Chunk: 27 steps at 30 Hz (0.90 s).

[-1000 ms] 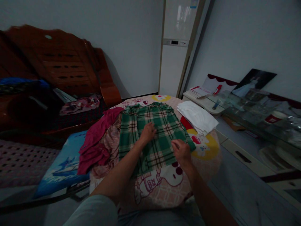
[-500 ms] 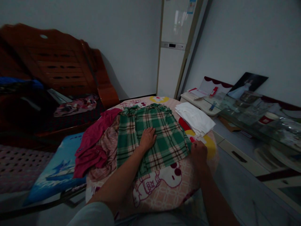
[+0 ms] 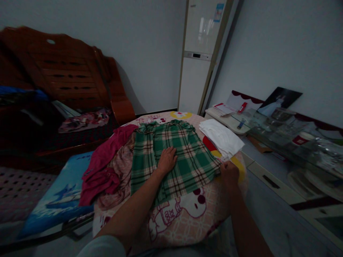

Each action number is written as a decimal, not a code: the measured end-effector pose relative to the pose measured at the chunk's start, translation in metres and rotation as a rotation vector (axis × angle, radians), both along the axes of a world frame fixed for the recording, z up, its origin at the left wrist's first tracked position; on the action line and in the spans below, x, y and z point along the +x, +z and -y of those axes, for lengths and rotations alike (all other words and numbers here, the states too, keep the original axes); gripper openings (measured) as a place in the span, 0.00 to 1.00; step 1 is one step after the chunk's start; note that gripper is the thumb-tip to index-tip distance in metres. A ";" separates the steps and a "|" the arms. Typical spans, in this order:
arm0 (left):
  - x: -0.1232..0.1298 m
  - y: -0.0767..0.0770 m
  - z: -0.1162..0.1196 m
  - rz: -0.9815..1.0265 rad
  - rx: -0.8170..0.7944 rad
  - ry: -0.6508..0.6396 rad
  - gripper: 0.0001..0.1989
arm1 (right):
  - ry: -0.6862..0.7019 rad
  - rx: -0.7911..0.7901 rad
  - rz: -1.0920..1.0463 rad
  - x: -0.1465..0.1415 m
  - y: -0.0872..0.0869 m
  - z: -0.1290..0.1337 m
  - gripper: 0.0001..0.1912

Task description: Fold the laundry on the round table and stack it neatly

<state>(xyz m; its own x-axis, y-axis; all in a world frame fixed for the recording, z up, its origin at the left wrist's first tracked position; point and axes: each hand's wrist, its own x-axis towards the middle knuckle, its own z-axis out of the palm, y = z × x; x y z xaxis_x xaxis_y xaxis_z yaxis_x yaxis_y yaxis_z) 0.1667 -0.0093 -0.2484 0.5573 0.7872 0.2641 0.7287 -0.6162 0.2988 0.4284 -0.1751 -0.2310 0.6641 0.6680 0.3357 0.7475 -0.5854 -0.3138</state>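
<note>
A green plaid shirt (image 3: 183, 157) lies spread on a round table under a pink patterned cloth (image 3: 187, 225). Its far end is bunched and wrinkled. My left hand (image 3: 167, 160) rests flat on the middle of the shirt, fingers stretched out. At the shirt's near right corner, my right hand (image 3: 229, 172) is closed, pinching the fabric edge. A folded white cloth (image 3: 221, 137) lies just beyond my right hand. To the left of the shirt, a magenta garment (image 3: 105, 178) and a pinkish crumpled garment (image 3: 122, 167) lie in a heap.
A wooden bench (image 3: 69, 78) with clothes on it stands at the left. Beside the table is a blue printed cushion (image 3: 61, 196). On the right, a cabinet with a glass top (image 3: 284, 132) holds a paper cup (image 3: 302, 138) and a photo (image 3: 281, 100). A tall white air conditioner (image 3: 195, 82) stands behind.
My right hand has drawn the shirt's corner slightly outward to the right, and that edge looks more stretched. My left hand stays flat on the shirt. The view has shifted a little.
</note>
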 end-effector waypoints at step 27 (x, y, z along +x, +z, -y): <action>0.003 0.000 0.010 -0.024 -0.031 -0.263 0.25 | 0.036 -0.204 0.150 0.009 0.009 -0.007 0.10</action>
<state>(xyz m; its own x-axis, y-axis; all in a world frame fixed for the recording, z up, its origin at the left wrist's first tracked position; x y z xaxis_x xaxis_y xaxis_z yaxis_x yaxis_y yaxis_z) 0.1697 -0.0190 -0.2480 0.7494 0.6223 0.2263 0.5520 -0.7758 0.3056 0.4372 -0.1681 -0.2222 0.5919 0.7541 0.2844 0.7980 -0.5978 -0.0759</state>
